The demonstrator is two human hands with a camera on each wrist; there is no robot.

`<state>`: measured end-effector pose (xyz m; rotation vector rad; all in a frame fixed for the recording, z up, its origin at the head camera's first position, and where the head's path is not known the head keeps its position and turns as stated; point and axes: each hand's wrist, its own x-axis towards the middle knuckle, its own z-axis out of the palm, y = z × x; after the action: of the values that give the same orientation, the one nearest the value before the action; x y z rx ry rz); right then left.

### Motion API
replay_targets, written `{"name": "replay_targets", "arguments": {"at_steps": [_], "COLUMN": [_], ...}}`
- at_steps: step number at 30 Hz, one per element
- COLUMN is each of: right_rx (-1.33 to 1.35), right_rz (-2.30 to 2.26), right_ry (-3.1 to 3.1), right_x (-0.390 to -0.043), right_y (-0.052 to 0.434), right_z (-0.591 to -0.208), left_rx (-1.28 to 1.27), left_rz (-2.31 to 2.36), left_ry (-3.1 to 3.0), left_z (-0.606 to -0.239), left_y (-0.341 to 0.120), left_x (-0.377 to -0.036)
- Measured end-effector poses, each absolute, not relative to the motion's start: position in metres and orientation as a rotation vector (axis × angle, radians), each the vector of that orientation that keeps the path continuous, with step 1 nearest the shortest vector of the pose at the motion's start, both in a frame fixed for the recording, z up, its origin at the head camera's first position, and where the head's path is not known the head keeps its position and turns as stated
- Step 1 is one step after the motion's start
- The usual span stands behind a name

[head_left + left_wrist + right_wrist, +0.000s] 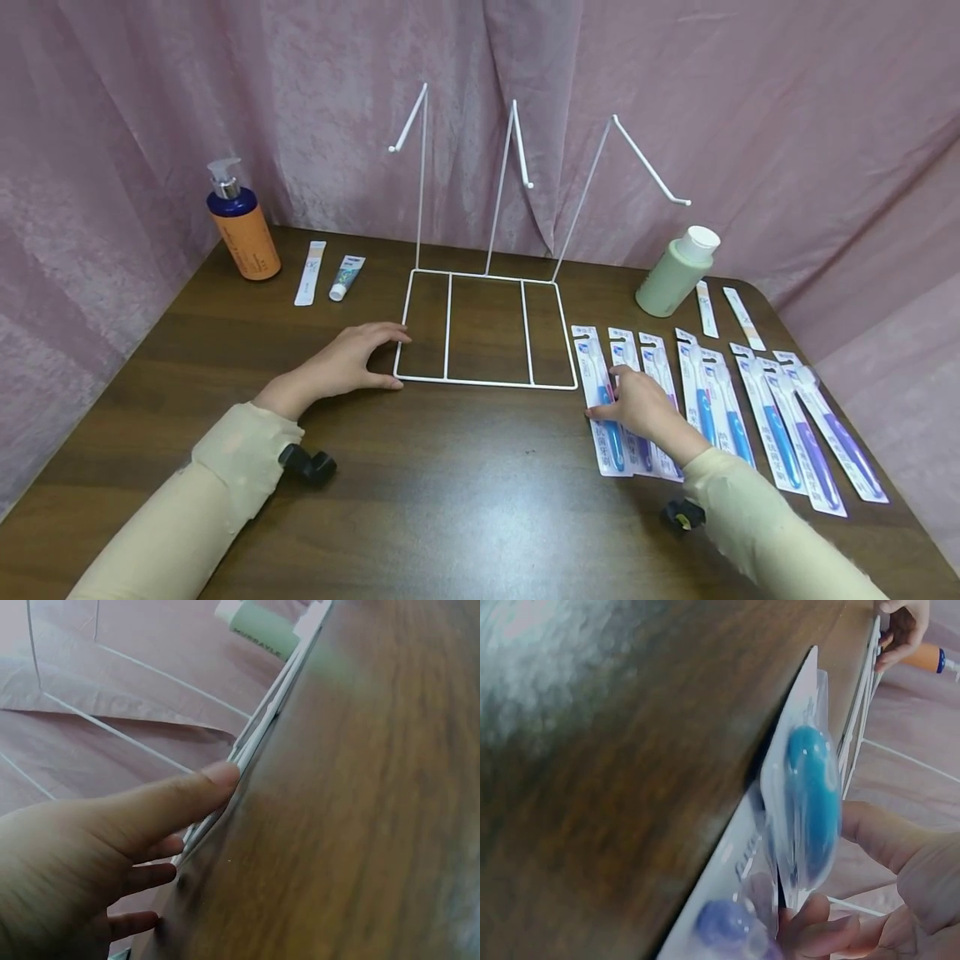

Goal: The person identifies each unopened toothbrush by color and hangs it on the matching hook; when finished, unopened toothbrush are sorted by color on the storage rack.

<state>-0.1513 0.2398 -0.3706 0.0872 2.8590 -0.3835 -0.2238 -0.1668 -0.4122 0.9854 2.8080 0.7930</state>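
Note:
My left hand (347,360) rests at the front left corner of a white wire rack (487,383), its thumb touching the wire in the left wrist view and the fingers spread along the left side. The rack has three upright arms with bent hooks. On the right, my right hand (641,402) holds the leftmost packaged toothbrush (609,425), a blue-handled one in a clear blister on white card. Its thumb is at the left edge and its fingers are at the right edge. A purple-handled pack (724,922) lies beside it, partly covered by the hand.
More packaged toothbrushes (806,433) lie in a row to the right. A green bottle (670,279) with white cap and two small sachets (742,318) are behind them. At the back left stand an orange pump bottle (247,237), a sachet (310,273) and a small toothpaste tube (347,277).

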Motion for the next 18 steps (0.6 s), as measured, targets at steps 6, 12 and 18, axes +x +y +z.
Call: {"name": "replay_targets", "arguments": {"at_steps": [6, 12, 18], "right_rx": [0.101, 0.090, 0.078], "right_rz": [-0.409, -0.419, -0.453], "right_ry": [2.845, 2.837, 2.862], "right_x": [-0.1502, -0.1505, -0.1494], "right_y": [0.2415, 0.2427, 0.2433], "right_z": [-0.3698, -0.3696, -0.3705], "left_rx": [1.017, 1.039, 1.048], "left_rz": [0.793, 0.772, 0.755], "left_ry": [2.831, 2.844, 2.856], "left_z": [-0.4158, -0.4178, -0.4175], "left_y": [-0.1668, -0.1672, -0.1666], "left_x": [-0.2256, -0.2257, -0.2254]}}
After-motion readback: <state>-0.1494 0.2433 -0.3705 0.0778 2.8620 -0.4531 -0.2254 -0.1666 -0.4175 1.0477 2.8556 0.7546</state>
